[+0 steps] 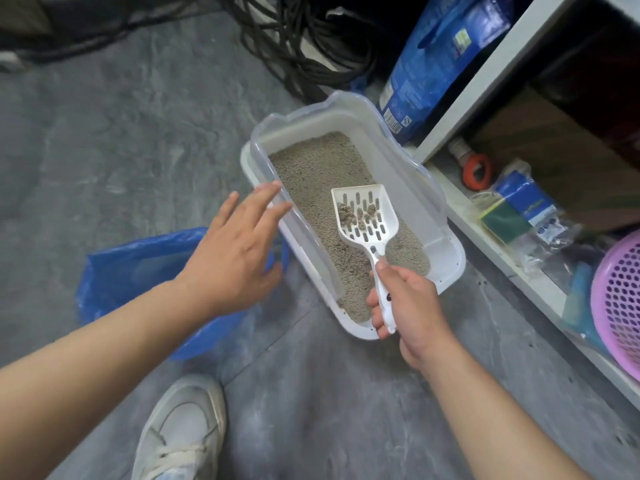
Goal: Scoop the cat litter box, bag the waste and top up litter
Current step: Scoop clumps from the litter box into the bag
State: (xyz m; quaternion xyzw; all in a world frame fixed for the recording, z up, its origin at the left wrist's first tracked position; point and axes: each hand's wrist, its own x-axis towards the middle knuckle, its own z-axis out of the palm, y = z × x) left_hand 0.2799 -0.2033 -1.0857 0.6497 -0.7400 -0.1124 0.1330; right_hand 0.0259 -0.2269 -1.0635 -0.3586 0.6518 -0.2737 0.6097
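A white litter box (446, 247) with a clear rim sits on the grey floor, holding grey litter (311, 168). My right hand (405, 303) grips the handle of a white slotted scoop (363, 216), held over the litter with a few clumps lying in its blade. My left hand (235, 247) hovers with fingers spread, its fingertips at the box's left rim. Under that hand an open blue plastic bag (131, 271) lies on the floor to the left of the box. A blue litter bag (433, 64) leans upright behind the box.
Black cables (304, 46) are coiled on the floor at the back. A white shelf unit (485, 81) on the right holds a cardboard box (554, 150), packaged sponges (519, 209) and a pink perforated basket (620, 299). My white shoe (180, 431) is at the bottom.
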